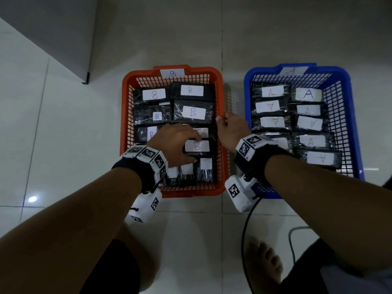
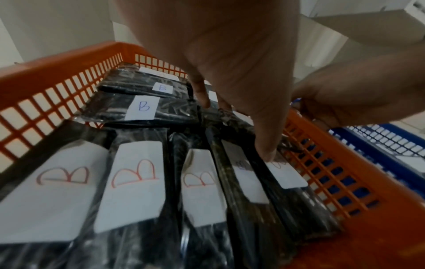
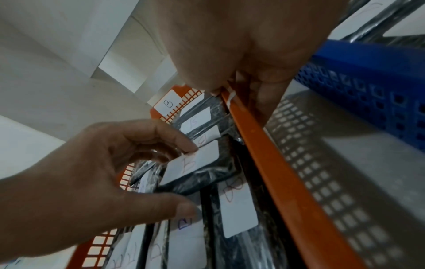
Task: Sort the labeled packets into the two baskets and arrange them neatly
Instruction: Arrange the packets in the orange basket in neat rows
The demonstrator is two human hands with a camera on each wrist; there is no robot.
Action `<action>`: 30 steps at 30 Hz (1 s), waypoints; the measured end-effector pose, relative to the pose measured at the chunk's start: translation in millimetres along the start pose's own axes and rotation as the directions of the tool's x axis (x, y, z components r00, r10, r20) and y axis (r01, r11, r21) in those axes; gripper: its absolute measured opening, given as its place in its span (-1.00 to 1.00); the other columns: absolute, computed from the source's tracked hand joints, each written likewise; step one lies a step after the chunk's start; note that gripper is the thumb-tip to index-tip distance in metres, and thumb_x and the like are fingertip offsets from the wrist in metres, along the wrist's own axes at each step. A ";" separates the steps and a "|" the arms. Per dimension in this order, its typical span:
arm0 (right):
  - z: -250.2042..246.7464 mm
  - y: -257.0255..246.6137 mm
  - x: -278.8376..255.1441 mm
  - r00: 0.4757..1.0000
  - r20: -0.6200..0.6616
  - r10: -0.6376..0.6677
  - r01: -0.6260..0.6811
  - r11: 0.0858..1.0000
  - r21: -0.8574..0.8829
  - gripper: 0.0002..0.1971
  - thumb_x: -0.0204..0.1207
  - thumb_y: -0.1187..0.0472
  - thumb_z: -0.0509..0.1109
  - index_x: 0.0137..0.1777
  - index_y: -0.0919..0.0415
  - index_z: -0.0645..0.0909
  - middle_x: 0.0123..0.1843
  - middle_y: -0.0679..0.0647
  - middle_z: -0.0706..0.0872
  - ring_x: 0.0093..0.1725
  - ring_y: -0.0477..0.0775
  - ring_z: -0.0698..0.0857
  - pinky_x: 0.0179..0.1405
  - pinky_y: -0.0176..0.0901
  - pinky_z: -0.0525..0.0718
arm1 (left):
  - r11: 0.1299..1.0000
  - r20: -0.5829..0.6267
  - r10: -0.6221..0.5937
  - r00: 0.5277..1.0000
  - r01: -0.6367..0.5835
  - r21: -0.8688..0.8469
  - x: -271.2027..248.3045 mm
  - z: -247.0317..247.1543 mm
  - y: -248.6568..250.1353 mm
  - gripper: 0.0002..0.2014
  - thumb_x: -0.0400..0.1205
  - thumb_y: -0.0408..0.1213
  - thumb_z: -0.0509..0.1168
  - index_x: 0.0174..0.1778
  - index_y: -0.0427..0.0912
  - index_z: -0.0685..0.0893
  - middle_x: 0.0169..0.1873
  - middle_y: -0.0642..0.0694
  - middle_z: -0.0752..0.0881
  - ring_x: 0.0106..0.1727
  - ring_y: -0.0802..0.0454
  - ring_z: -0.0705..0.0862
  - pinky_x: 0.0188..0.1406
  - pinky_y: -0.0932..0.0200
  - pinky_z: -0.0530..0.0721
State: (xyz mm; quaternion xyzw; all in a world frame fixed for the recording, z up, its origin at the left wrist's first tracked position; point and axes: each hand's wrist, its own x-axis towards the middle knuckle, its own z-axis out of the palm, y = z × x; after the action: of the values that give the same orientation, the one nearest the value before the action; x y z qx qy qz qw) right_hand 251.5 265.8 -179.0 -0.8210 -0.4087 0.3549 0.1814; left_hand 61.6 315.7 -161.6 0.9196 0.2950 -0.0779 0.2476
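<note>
My left hand (image 1: 174,143) reaches into the orange basket (image 1: 127,115) and its grip pinches a B packet (image 1: 197,147) — thumb at the near edge, fingers curled over the far edge — in the near right part, lying across other B packets (image 1: 192,100). My right hand (image 1: 232,126) holds the orange basket's right rim, thumb inside and fingers curled down the outer wall. The blue basket (image 1: 354,124) stands just right on the tiled floor (image 1: 63,134), filled with A packets (image 1: 308,94) in two columns.
</note>
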 end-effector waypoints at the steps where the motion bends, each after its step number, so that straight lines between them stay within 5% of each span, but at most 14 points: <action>1: -0.8 -0.3 -0.2 1.000 0.004 -0.003 0.003 1.000 0.004 -0.61 0.74 0.00 0.12 0.20 0.29 0.62 0.10 0.27 0.72 0.07 0.28 0.68 -0.18 -0.23 0.40 | 1.000 0.004 0.005 1.000 -0.005 0.006 -1.5 2.3 0.9 -0.46 0.34 0.08 0.54 0.21 -0.03 0.68 0.14 0.01 0.72 0.16 -0.05 0.66 0.16 -0.09 0.62; 14: -2.7 -0.8 -4.7 1.000 0.029 -0.002 0.000 0.999 0.049 -0.58 0.75 -0.02 0.09 0.17 0.31 0.63 0.08 0.23 0.73 0.02 0.21 0.69 -0.19 -0.27 0.41 | 0.999 -0.007 -0.024 1.000 0.024 0.030 -5.8 14.8 11.1 -0.46 0.33 0.06 0.55 0.19 0.03 0.62 0.12 0.06 0.64 0.19 -0.03 0.57 0.19 -0.09 0.53; 18: 0.7 -1.0 -3.8 1.000 0.019 0.000 -0.001 0.999 0.048 -0.60 0.74 0.00 0.10 0.09 0.31 0.62 0.01 0.23 0.73 -0.09 0.17 0.66 -0.23 -0.24 0.41 | 1.000 -0.093 -0.011 0.996 0.010 -0.012 -7.3 20.8 15.2 -0.44 0.37 0.08 0.53 0.22 -0.08 0.64 0.11 -0.04 0.68 0.15 -0.09 0.63 0.06 -0.15 0.64; 21: 3.6 -1.6 -3.7 1.000 -0.003 -0.002 0.002 1.000 0.024 -0.62 0.74 0.01 0.11 0.09 0.32 0.61 0.01 0.27 0.72 -0.12 0.21 0.66 -0.25 -0.21 0.41 | 0.995 -0.252 -0.097 0.963 0.092 -0.029 -11.1 19.1 15.3 -0.38 0.44 0.26 0.39 0.29 -0.09 0.61 0.18 -0.06 0.66 0.22 -0.06 0.60 0.18 -0.13 0.61; 23: 4.2 -3.4 -5.0 1.000 -0.026 -0.002 0.003 1.000 0.020 -0.63 0.74 0.04 0.12 0.08 0.34 0.61 0.00 0.28 0.72 -0.12 0.22 0.67 -0.26 -0.21 0.41 | 0.953 -0.419 -0.299 0.857 0.293 -0.080 -16.0 11.9 9.4 -0.41 0.51 0.24 0.31 0.34 -0.08 0.56 0.27 -0.08 0.61 0.31 -0.06 0.54 0.30 -0.13 0.55; 25: 4.3 -7.4 -7.1 0.999 -0.049 0.017 -0.017 1.000 0.017 -0.64 0.74 0.08 0.12 0.08 0.36 0.62 0.01 0.29 0.73 -0.12 0.21 0.68 -0.29 -0.21 0.42 | 0.836 -0.515 -0.534 0.671 0.510 -0.203 -25.1 4.8 -2.2 -0.47 0.56 0.08 0.32 0.39 -0.10 0.49 0.36 -0.13 0.53 0.38 -0.13 0.48 0.36 -0.15 0.49; 27: 3.9 -11.0 -9.7 0.997 -0.067 0.050 -0.051 0.999 -0.019 -0.64 0.75 0.10 0.10 0.13 0.38 0.61 0.05 0.30 0.73 -0.08 0.23 0.71 -0.31 -0.18 0.44 | 0.671 -0.459 -0.727 0.511 0.669 -0.318 -34.5 2.2 -13.8 -0.47 0.61 -0.05 0.31 0.46 -0.16 0.39 0.42 -0.21 0.47 0.40 -0.24 0.47 0.35 -0.24 0.48; 30: -0.9 -9.8 -14.4 0.993 -0.094 0.074 -0.079 0.995 -0.058 -0.66 0.75 0.11 0.11 0.17 0.36 0.59 0.07 0.28 0.73 -0.01 0.24 0.73 -0.31 -0.17 0.42 | 0.499 -0.273 -0.867 0.418 0.748 -0.438 -39.3 2.9 -19.8 -0.49 0.68 -0.24 0.20 0.55 -0.24 0.27 0.37 -0.32 0.49 0.30 -0.34 0.56 0.26 -0.23 0.59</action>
State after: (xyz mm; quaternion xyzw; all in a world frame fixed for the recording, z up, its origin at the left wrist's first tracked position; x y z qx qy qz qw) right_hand 240.9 260.2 -166.4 -0.8567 -0.3789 0.3108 0.1610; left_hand 18.1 308.4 -160.8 0.6101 0.7599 0.0699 0.2134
